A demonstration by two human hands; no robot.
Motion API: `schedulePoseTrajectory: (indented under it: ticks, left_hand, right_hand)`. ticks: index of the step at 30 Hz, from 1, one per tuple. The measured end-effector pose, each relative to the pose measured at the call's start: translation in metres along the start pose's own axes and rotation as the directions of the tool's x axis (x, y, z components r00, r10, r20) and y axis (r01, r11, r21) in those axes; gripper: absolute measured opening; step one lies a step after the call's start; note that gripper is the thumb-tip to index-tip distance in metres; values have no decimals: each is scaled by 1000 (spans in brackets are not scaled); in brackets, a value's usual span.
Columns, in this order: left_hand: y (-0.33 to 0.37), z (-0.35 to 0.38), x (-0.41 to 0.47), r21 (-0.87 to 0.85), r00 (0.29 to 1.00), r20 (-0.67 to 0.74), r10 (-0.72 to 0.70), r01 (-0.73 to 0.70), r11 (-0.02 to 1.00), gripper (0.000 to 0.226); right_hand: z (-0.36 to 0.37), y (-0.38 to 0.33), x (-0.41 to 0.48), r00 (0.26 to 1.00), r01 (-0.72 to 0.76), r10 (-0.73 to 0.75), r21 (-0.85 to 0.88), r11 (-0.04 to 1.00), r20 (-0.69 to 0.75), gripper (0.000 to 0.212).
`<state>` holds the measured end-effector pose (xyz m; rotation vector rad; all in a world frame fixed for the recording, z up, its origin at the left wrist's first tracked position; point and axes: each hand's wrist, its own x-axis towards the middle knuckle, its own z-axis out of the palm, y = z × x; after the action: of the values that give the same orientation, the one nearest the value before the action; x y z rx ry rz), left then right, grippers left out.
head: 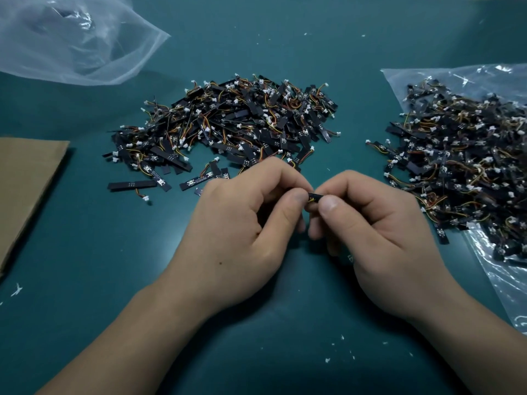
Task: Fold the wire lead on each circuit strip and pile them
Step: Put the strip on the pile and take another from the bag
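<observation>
A small black circuit strip with a yellow-orange wire lead is held above the green mat in the middle. My left hand pinches its left end between thumb and fingers, and my right hand pinches its right end. Most of the strip is hidden by my fingers. A large pile of black strips with coloured leads and white connectors lies beyond my hands. A second pile of strips lies at the right on a clear plastic bag.
A crumpled clear bag lies at the far left. A brown cardboard sheet lies at the left edge. White scraps dot the green mat.
</observation>
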<state>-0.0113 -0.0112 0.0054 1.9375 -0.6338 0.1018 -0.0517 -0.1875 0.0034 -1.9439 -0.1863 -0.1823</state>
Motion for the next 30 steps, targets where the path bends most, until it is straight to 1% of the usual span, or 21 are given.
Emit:
schedulePoseTrajectory:
  ticks: [5, 11, 14, 18, 23, 26, 30]
  left_hand:
    - [0, -1, 0, -40, 997, 53, -60, 62, 997, 12]
    - [3, -1, 1, -19, 999, -3, -35, 35, 999, 17]
    - [5, -2, 1, 7, 999, -33, -10, 10, 1000, 18]
    - [5, -3, 2, 32, 1000, -16, -14, 15, 999, 21]
    - [5, -6, 3, -28, 999, 6, -48, 49, 998, 20]
    - [5, -6, 2, -21, 998, 5, -63, 63, 998, 19]
    - [5, -5, 1, -11, 998, 0, -66, 66, 998, 19]
  right_hand:
    - [0, 1, 0, 1000, 0, 0, -19, 1000, -26, 18]
    - [1, -1, 1, 1000, -18, 18, -18, 1000, -26, 18]
    - [1, -3, 1, 999, -34, 34, -19, 999, 0, 21]
    - [1, -2, 1, 999, -22, 23, -57, 998, 30, 22]
    - [2, -3, 1, 999, -4, 10, -118, 993, 52, 21]
    - [1, -4, 1, 997, 12, -2, -131, 991, 79, 22]
    - [1, -5, 1, 997, 12, -2, -132, 991, 78, 23]
